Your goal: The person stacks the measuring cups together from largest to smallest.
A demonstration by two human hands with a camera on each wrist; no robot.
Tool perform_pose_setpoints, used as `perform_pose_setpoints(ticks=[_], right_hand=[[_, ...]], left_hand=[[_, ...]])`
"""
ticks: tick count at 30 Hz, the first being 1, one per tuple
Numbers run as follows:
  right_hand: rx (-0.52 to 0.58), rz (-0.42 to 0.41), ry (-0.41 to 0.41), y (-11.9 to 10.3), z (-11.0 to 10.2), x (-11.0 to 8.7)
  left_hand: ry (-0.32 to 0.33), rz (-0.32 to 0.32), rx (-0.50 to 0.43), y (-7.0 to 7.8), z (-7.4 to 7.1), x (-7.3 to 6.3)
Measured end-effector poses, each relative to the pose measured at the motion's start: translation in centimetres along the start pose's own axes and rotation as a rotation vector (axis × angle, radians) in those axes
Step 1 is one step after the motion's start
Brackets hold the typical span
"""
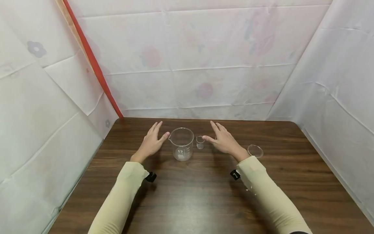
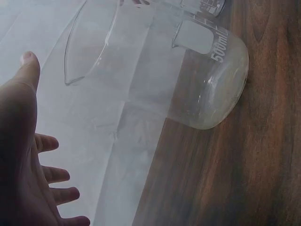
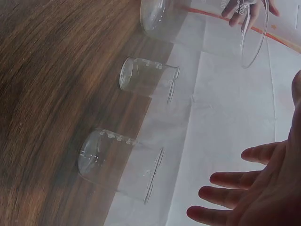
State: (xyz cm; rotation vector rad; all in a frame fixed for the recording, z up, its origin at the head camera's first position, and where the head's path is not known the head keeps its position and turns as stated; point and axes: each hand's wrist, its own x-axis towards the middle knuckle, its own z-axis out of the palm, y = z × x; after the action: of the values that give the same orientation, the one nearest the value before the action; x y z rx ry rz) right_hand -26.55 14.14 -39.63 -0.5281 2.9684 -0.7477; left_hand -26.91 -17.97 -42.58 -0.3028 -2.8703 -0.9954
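A large glass beaker stands upright on the table, its 500 ml mark showing in the left wrist view. My left hand is held beside it with fingers spread and thumb pointing toward its rim; nothing is in the palm. Just right of the large beaker is a small glass beaker. My right hand hovers close to this one, fingers extended and holding nothing, and its thumb overlaps the small rim in the head view. Another glass beaker stands below the small one in the right wrist view.
A round glass rim shows beside the right sleeve, which lies close against it. The brown wooden table is bounded by white sheeting at the back and sides. A red strip runs down the back left corner.
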Motion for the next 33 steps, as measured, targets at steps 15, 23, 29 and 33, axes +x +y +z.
perform_pose_setpoints(ticks=[15,23,29,33], right_hand=[[0.04,-0.022,-0.006,-0.6,1.1,0.1],[0.053,-0.056,-0.012,-0.9,1.6,0.1],[0.084,-0.093,-0.02,-1.0,2.1,0.4],[0.108,-0.118,-0.031,-1.2,2.4,0.5]], left_hand=[[-0.017,0.022,-0.045,0.5,0.6,-0.8],[-0.029,0.036,-0.058,0.7,0.9,-1.0],[-0.041,0.049,-0.071,0.7,1.2,-1.0],[-0.045,0.051,-0.076,0.7,1.5,-1.0]])
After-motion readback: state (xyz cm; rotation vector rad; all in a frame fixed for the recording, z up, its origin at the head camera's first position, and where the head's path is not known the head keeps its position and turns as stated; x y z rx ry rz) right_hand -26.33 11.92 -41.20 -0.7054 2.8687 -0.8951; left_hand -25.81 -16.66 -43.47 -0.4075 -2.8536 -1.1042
